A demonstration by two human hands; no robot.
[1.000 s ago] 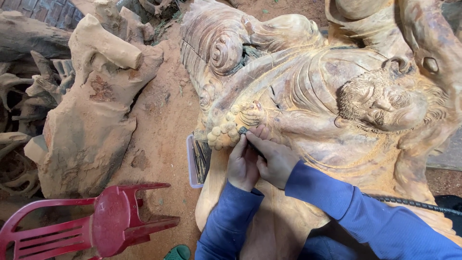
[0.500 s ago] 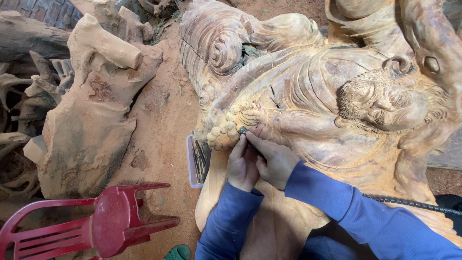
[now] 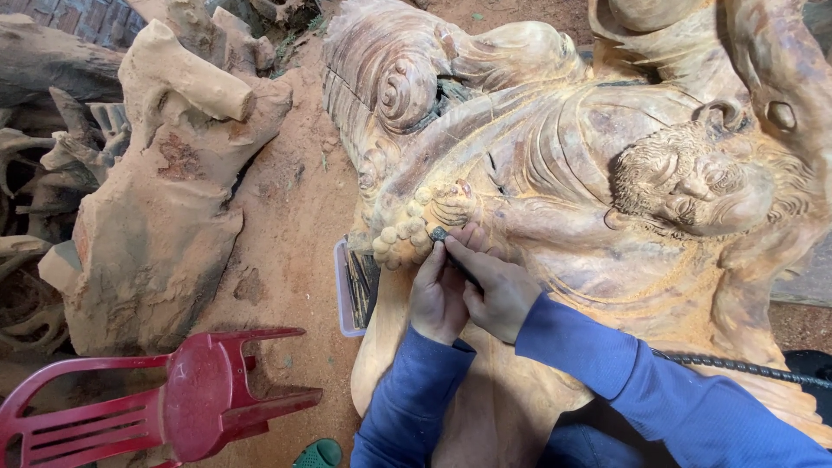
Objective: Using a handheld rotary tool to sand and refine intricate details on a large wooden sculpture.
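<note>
A large carved wooden statue lies on its side, a bearded figure with flowing robes and a scroll ornament. Both my hands, in blue sleeves, work at its carved hand holding beads. My right hand grips a slim dark rotary tool like a pen, its tip against the carved fingers. My left hand lies beside it, fingertips steadying the tool near its tip. A black ribbed cable runs off to the right from under my right arm.
A rough wood stump lies at left on sawdust-covered ground. A red plastic chair lies tipped over at bottom left. A small tray of thin tools sits beside the statue. Gnarled roots crowd the far left.
</note>
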